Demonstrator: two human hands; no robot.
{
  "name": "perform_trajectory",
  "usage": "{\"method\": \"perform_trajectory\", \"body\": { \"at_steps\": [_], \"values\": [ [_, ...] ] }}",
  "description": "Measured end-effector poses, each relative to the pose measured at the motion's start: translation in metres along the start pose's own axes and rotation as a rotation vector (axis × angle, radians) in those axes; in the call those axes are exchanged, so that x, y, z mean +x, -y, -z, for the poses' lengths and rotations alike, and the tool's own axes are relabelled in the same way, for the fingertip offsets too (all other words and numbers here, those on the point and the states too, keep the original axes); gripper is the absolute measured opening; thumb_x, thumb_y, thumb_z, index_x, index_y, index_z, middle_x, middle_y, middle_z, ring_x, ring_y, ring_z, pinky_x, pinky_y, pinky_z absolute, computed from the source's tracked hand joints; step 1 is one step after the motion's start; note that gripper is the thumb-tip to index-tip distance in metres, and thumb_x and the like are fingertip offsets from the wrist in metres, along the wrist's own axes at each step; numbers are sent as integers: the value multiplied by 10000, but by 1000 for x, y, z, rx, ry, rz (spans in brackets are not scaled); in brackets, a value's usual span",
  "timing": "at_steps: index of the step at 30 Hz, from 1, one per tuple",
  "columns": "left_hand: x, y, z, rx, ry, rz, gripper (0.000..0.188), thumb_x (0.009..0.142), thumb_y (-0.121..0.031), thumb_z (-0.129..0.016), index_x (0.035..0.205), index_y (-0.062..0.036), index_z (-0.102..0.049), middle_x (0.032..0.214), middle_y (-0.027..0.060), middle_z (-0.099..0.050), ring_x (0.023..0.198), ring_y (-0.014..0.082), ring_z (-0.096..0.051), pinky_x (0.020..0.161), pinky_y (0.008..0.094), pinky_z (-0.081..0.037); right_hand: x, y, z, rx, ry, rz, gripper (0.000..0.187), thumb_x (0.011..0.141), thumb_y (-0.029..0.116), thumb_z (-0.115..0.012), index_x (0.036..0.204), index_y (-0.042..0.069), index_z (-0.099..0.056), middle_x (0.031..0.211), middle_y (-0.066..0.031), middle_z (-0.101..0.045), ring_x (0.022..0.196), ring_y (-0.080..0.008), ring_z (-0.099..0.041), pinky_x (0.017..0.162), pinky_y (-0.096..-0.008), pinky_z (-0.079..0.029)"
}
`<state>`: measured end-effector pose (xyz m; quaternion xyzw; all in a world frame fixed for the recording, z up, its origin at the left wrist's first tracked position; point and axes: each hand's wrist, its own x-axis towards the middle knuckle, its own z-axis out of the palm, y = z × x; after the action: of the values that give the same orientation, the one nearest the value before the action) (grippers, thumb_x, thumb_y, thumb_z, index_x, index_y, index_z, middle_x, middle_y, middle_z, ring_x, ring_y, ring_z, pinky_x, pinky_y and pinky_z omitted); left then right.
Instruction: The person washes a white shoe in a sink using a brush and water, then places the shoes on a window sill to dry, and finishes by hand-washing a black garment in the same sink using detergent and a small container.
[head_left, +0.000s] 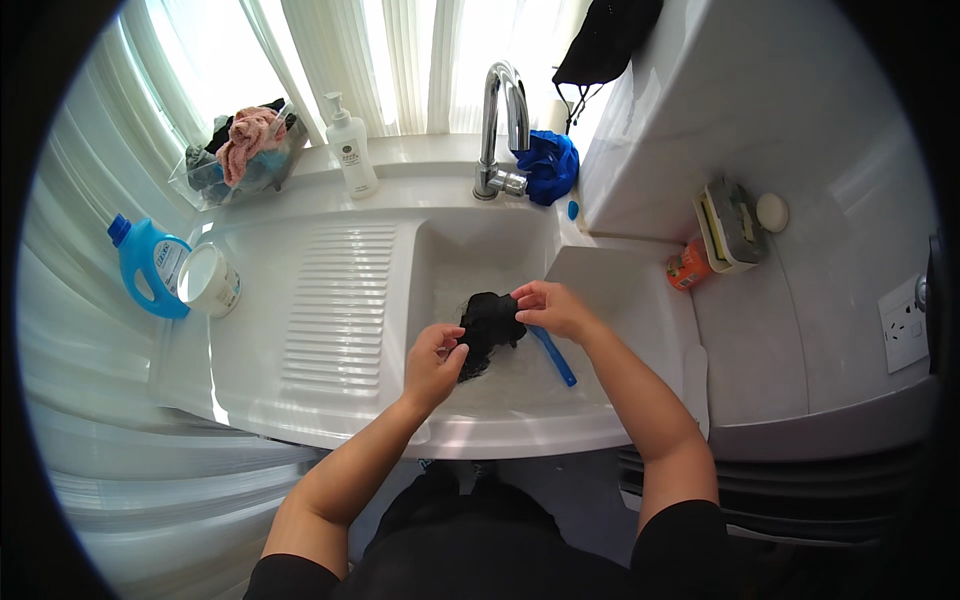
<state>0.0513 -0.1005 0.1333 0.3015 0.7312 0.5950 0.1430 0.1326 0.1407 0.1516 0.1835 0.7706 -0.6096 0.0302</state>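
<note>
A black piece of cloth [490,318] is stretched between my hands over the basin of the white sink [430,265]. Its lower end hangs toward the water at the bottom. My left hand [436,362] pinches the cloth's left edge between thumb and fingers. On the other side, my right hand [553,308] grips the upper right edge with its fingertips. Just below my right hand lies a brush-like tool with a blue handle [555,358]; its head is hidden behind the cloth and hand.
A ribbed washboard [340,310] lies left of the basin. Beyond stand a chrome faucet [492,140], a blue cloth bundle [550,168], a white pump bottle [350,150] and a clear bin of clothes [240,155]. A blue jug [150,265] and white tub [208,280] stand far left.
</note>
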Motion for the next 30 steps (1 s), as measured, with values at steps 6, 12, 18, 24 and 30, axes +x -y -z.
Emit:
{"method": "perform_trajectory", "body": {
  "at_steps": [6,12,18,24,30],
  "values": [
    [-14,12,15,25,5,45,226,773,-58,-646,994,-42,-602,987,76,-594,808,165,-597,720,281,-499,1,-107,-6,-945,34,-635,561,723,295,-747,1162,14,-540,1108,-170,-599,1035,-306,-583,875,-378,-476],
    [-19,9,16,35,54,74,212,775,-66,-650,983,-42,-616,969,71,-600,801,154,-599,701,271,-503,-3,-100,-11,-928,62,-685,497,751,261,-651,1164,13,-529,1098,-176,-605,1018,-316,-594,860,-389,-483],
    [-21,4,4,1,143,95,204,784,-71,-648,983,-32,-621,967,79,-602,798,152,-600,696,267,-503,-31,-23,12,-847,-179,-527,321,812,184,-518,1086,21,-558,1029,-180,-627,984,-353,-595,824,-428,-481],
    [-16,-6,-15,-4,186,111,206,789,-94,-651,981,-25,-624,915,80,-622,778,143,-610,685,270,-501,-86,-5,7,-1016,-244,-315,233,871,177,-458,1034,26,-525,885,-187,-645,853,-381,-620,761,-470,-475],
    [-6,-16,-44,-9,288,88,218,803,-85,-631,1008,-12,-614,839,41,-626,755,103,-578,684,241,-463,-124,-22,1,-982,-368,-279,284,904,214,-435,1143,80,-507,818,-179,-641,768,-379,-625,709,-486,-471]
  ]
}}
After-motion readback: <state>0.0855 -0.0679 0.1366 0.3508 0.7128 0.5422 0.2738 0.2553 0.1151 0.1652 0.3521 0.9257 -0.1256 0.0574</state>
